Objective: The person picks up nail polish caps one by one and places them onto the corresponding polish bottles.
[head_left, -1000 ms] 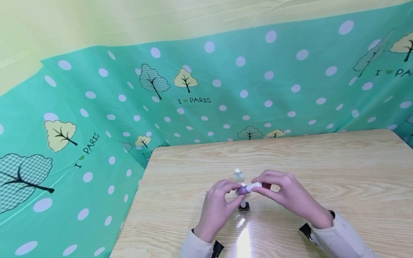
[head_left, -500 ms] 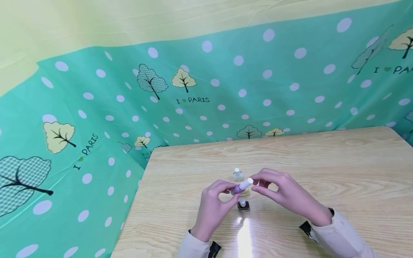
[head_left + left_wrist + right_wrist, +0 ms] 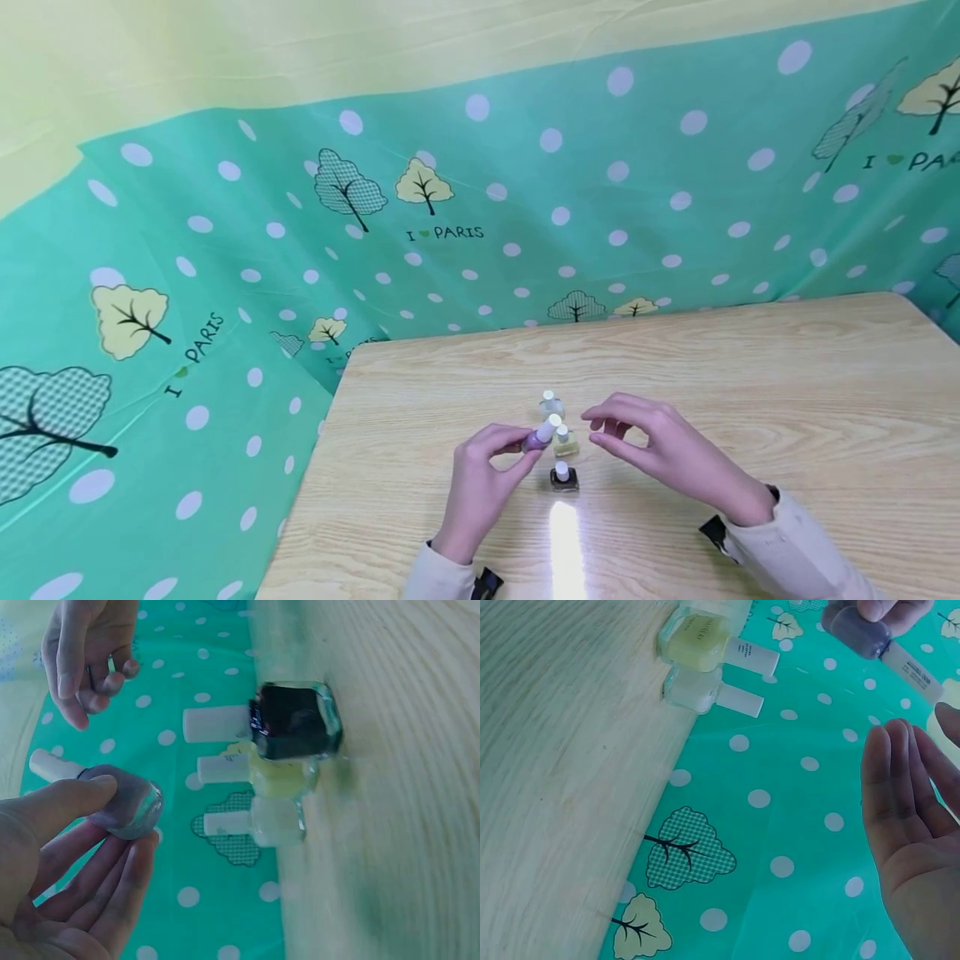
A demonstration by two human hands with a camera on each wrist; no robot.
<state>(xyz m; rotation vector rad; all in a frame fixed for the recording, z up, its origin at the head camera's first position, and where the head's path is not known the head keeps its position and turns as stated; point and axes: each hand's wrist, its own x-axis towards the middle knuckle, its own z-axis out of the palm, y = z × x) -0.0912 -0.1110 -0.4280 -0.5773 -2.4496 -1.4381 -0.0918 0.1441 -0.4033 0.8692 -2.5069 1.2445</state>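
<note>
Between thumb and fingers my left hand pinches a purple nail polish bottle by its glass body. Its white cap is on, tilted up and to the right in the head view. My right hand hovers to the right of the bottles, fingers loosely bent, holding nothing. Three more nail polish bottles with white caps stand upright in a row on the table: a clear one farthest, a yellow one in the middle, a black one nearest.
The wooden table reaches back to a green curtain with white dots and printed trees. A bright light reflection lies on the table in front of the black bottle.
My right hand has let go of the purple bottle's cap. My left hand has carried the bottle leftward, tilting its cap upward, so the yellow bottle now shows.
</note>
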